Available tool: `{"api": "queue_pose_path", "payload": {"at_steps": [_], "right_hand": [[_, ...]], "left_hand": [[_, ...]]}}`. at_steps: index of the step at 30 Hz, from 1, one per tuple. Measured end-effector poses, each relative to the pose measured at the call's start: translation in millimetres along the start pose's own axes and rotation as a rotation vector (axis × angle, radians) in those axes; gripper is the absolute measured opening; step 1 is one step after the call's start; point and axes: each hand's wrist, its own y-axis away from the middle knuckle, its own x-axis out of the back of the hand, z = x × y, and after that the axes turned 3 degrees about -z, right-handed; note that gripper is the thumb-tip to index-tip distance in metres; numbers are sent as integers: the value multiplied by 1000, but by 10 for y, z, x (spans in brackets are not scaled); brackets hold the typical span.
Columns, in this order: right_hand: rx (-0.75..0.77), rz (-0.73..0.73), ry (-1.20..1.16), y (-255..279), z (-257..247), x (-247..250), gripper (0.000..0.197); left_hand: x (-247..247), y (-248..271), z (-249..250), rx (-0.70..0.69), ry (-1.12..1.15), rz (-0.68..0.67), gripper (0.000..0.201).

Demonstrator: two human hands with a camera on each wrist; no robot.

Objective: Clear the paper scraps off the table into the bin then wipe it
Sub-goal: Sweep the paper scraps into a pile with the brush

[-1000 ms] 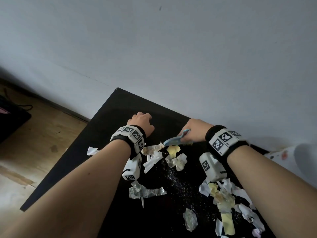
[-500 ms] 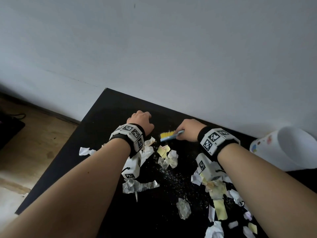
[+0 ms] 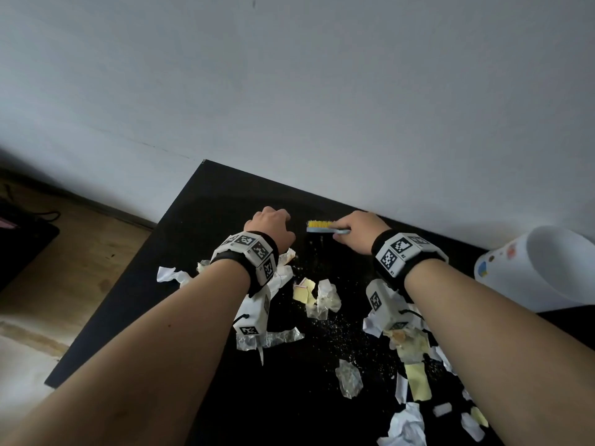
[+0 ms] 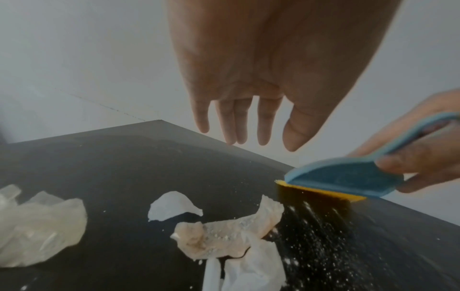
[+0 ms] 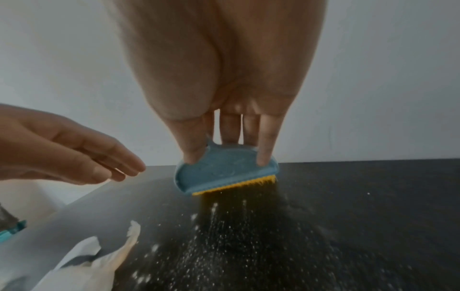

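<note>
My right hand (image 3: pixel 355 231) grips a small blue brush with yellow bristles (image 3: pixel 322 227) (image 5: pixel 225 173) (image 4: pixel 343 180), bristles down on the black table (image 3: pixel 199 214) near its far edge. My left hand (image 3: pixel 270 226) (image 4: pixel 246 126) hovers just left of the brush, fingers straight and relaxed, holding nothing. Several white, yellow and clear paper scraps (image 3: pixel 317 296) lie between my forearms, and more scraps (image 3: pixel 415 378) are under my right forearm. White crumbs (image 3: pixel 341 329) (image 5: pixel 219 246) streak the table behind the brush. A white bin (image 3: pixel 547 268) stands at the right.
A pale wall (image 3: pixel 289 91) rises directly behind the table. Wooden floor (image 3: pixel 74 252) lies to the left, with a dark object (image 3: pixel 19 243) and a cable on it. The table's left edge (image 3: pixel 106 300) runs diagonally down toward me.
The brush has moved away from the scraps toward the table's far edge and turned bristles-up in the head view. Both hands have shifted slightly forward; the view has panned right, showing more of the bin.
</note>
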Motion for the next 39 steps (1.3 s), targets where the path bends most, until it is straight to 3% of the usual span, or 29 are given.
{"api": "queue_pose_path", "payload": {"at_steps": [6,12,17,22,25,28,32,36,39], "right_hand": [[-11,-127,28,163,4,72,24],[-46,187,-78,194,210,104,25],[-124,16,9,316,352,-93,25],[-57,-122,31,518,266,-103,27],[-16,-24,33,532,270,-37,23],[-87,147,27,528,384,-31,23],[-212,55,45,588,502,-163,28],[-132,-25,-1,634,366,-218,29],[-48,71,-20,648,174,-130,22]], "left_hand": [[-28,32,22,0,-2,5,49],[-75,86,135,-25,-4,7,48],[-144,118,128,-9,-8,-15,48],[-162,190,264,-38,-7,-8,49],[-159,254,311,-45,-18,8,48],[-163,326,284,-33,-28,11,48],[-170,406,202,-7,-36,25,48],[-169,527,157,12,-26,45,48],[-150,664,98,32,-16,61,47]]}}
